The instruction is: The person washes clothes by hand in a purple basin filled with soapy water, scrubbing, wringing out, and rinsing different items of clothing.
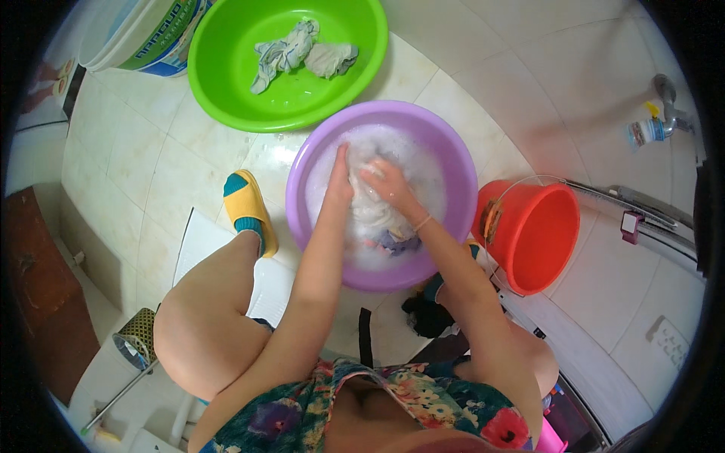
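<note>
A purple basin (296, 181) of foamy water stands on the floor between my feet. Over it, my left hand (342, 177) and my right hand (387, 183) grip a wet white cloth (370, 208) between them. The left fingers lie pressed together along the cloth's left side, while the right fingers curl onto it from the right. The cloth trails down into the suds. Under my right wrist, a bluish-purple piece of fabric (399, 243) shows in the foam. Part of what lies in the water is hidden by suds.
Beyond the purple basin is a green basin (219, 98) with wrung, patterned cloths (291, 53) in it. A white bucket (113, 41) stands at the far left. An orange-red bucket (540, 234) is at the right, near a wall tap (668, 113). Dark cloth (429, 315) lies by my right foot.
</note>
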A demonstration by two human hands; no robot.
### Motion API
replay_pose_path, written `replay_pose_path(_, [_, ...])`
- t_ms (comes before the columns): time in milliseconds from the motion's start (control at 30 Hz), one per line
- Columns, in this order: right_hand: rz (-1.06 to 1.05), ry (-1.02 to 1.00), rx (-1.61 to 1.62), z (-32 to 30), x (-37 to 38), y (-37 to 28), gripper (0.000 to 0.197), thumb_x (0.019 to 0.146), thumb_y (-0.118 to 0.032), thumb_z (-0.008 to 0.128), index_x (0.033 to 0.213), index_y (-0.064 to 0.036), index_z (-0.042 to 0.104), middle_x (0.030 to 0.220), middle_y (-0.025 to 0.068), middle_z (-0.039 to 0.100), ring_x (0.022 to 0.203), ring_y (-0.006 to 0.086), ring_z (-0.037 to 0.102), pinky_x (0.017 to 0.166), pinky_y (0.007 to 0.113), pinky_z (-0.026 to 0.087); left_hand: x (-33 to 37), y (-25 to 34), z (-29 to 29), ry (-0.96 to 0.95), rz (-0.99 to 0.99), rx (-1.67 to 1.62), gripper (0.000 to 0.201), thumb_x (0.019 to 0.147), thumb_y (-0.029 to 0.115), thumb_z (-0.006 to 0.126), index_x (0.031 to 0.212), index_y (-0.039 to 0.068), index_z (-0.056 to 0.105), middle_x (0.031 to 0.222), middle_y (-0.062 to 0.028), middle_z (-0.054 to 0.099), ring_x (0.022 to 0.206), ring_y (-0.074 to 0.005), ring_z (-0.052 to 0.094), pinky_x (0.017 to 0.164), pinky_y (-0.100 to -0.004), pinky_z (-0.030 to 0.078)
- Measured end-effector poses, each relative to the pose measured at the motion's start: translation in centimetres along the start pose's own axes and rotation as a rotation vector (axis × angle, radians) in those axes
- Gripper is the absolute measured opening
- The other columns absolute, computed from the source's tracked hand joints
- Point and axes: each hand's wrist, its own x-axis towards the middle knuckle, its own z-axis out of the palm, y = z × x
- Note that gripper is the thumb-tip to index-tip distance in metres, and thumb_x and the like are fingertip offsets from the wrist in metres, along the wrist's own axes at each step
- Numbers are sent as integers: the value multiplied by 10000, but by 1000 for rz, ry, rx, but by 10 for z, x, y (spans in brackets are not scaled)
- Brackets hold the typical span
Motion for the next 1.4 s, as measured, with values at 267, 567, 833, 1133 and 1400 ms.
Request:
replay_pose_path(267, [-198,179,-834,-13,13,4,175,814,-197,518,767,-44,590,697,150,588,645,339,564,562,403,448,28,-48,13,380,142,249,326,910,300,409,990,19,553,895,-104,610,797,-228,590,728,-353,491])
replay_pose_path(567, [-264,133,-700,32,11,-7,284,862,-250,451,750,-25,584,718,177,588,630,352,557,569,421,438,10,-10,-17,228,264,793,375,908,291,417,1070,-37,497,1011,-121,563,905,-193,559,713,-291,470])
replay_pose_path(833, [107,155,-588,-32,31,53,456,792,-410,542,861,39,575,869,233,591,832,350,562,750,425,421,1,7,-11,305,516,1021,551,802,317,585,1150,-90,453,1069,-196,556,965,-288,562,834,-359,449])
replay_pose_path(1133, [-39,130,48,19,16,-6,140,720,-67,589,855,-30,600,796,176,585,736,298,549,694,350,440,26,12,-24,144,-18,142,472,789,386,559,1103,35,537,990,-162,591,896,-265,580,761,-377,484])
replay_pose_path(1400, [-167,117,-736,-2,6,-19,168,789,-163,556,698,-22,563,718,174,576,672,327,552,612,394,431,21,-30,-7,-40,29,151,288,869,299,453,998,65,562,900,-123,593,762,-201,583,650,-314,495])
